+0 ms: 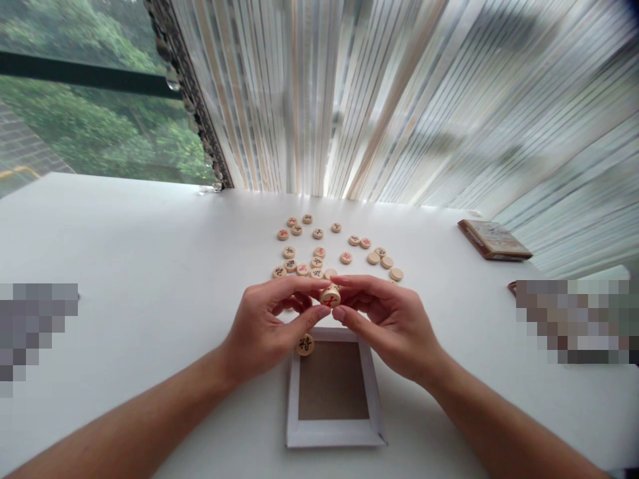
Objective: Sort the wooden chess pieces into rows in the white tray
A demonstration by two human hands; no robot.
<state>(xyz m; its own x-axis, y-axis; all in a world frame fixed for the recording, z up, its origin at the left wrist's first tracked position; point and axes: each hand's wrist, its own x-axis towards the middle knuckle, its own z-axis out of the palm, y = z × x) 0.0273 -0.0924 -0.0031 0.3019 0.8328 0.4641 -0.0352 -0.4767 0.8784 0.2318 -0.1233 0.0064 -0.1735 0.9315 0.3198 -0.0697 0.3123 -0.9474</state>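
Observation:
Between the fingertips of both hands is a round wooden xiangqi piece (pixel 330 301) with a red character facing me. My left hand (pixel 279 319) pinches it from the left, thumb below and index finger above. My right hand (pixel 387 319) does the same from the right. Part of another piece may show behind it; I cannot make it out. Below the hands lies a shallow white box (pixel 334 434) with a brown bottom. One piece with a black character (pixel 305 344) rests at its upper left corner. Behind the hands, several xiangqi pieces (pixel 318 253) are scattered, partly hidden by my fingers.
The white table (pixel 150 266) extends to both sides. At the right back lies a small flat box (pixel 494 239), with a blurred-out object (pixel 574 322) nearer me. Another blurred-out object (pixel 34 326) is at the left. A striped curtain (pixel 319 100) and window border the far edge.

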